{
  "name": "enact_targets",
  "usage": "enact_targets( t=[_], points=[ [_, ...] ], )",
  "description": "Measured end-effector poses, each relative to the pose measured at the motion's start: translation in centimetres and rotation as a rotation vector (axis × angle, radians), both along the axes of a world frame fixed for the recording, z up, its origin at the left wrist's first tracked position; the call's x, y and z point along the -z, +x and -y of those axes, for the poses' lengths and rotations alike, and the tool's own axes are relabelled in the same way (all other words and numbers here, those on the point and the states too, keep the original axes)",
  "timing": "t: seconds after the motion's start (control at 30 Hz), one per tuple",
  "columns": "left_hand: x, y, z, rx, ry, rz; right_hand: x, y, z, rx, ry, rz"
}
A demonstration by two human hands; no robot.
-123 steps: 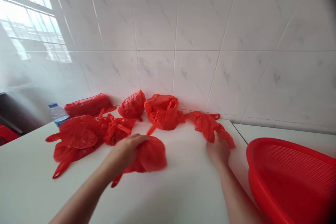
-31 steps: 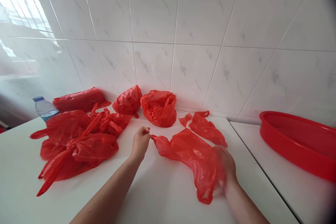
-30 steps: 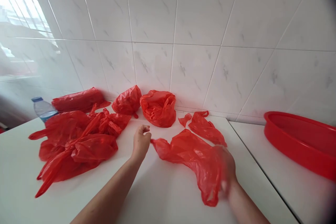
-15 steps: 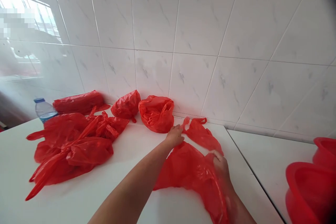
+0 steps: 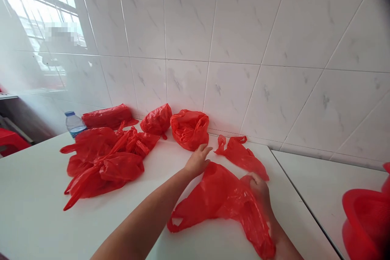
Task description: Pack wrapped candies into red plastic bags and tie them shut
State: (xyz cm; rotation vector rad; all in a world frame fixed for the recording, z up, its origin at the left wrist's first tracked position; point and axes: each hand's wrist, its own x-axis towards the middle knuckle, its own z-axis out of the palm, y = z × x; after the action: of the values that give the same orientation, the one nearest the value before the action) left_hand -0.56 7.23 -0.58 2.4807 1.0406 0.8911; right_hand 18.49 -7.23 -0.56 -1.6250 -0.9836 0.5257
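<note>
A thin red plastic bag point(image 5: 213, 193) lies spread over the white table in front of me, one looped handle at its lower left. My right hand point(image 5: 258, 189) is closed on the bag's right side, with part of the plastic hanging along the wrist. Just above the bag's upper left edge, my left hand point(image 5: 198, 162) is open, fingers stretched forward and thumb apart, holding nothing. Its fingertips are close to a rounded red bag point(image 5: 189, 130) with crumpled plastic inside. Behind my right hand a flat red bag point(image 5: 242, 154) lies with its handles toward the wall.
On the left is a heap of red bags point(image 5: 105, 166). Behind it stand a water bottle point(image 5: 74, 124) and a red plastic roll point(image 5: 106, 116); a red bundle point(image 5: 157, 120) rests along the tiled wall point(image 5: 189, 20). Red plastic stools point(image 5: 362, 219) are at the right edge.
My left hand has moved back slightly from the flat bag's handle and opened. The front bag's left handle now shows on the table. The view has turned a little left.
</note>
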Motion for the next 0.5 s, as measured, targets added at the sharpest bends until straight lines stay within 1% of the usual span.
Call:
enact_targets(
  t=[0.07,0.13,0.2,0.23,0.3,0.4,0.5],
  points=[
    [-0.5,2.7,-0.4,0.022,-0.012,-0.026,-0.1,0.2,0.1,-0.030,-0.016,0.011],
    [-0.6,5.0,-0.7,0.030,-0.049,-0.059,-0.2,0.5,0.2,-0.059,-0.031,0.015],
    [-0.3,6.2,-1.0,0.024,-0.093,-0.085,-0.2,0.8,0.3,-0.071,-0.039,0.015],
    [0.0,6.2,-1.1,0.022,-0.112,-0.091,-0.2,1.0,0.2,-0.074,-0.043,0.013],
    [0.5,5.6,-1.0,0.026,-0.133,-0.080,-0.1,1.2,0.2,-0.080,-0.051,0.009],
    [1.1,3.5,-0.4,0.041,-0.148,-0.012,0.1,1.4,0.1,-0.101,-0.060,0.003],
    [1.5,1.3,0.8,0.002,-0.192,0.088,0.4,1.4,0.2,-0.123,-0.069,0.001]
  ],
)
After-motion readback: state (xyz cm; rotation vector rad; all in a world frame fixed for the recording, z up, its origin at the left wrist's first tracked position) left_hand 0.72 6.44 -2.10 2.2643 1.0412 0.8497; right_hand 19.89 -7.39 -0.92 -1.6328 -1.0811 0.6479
